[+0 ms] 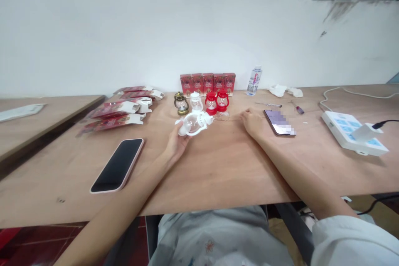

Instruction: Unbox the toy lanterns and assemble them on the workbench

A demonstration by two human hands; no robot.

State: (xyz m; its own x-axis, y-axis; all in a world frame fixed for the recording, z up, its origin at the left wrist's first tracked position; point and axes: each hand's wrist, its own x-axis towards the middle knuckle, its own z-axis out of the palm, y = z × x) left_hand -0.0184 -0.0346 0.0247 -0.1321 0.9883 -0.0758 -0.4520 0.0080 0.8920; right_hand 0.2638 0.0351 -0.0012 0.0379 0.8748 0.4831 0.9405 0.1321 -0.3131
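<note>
My left hand (176,143) is closed around a small white toy lantern (195,122), which lies tipped on its side just above the table. My right hand (252,122) rests on the wooden table (218,166) with its fingers curled in; what is in them, if anything, I cannot make out. A small clear piece (222,116) lies just left of that hand. Behind stand a bronze lantern (181,103), another white lantern (196,101) and two red lanterns (216,101). A row of red boxes (207,82) lines the wall.
A black phone in a pink case (118,165) lies at the left, a second phone (279,122) right of my right hand. Flattened red packages (120,110) are piled at the back left. A water bottle (254,80), a screwdriver (297,108) and a white power strip (353,132) lie to the right.
</note>
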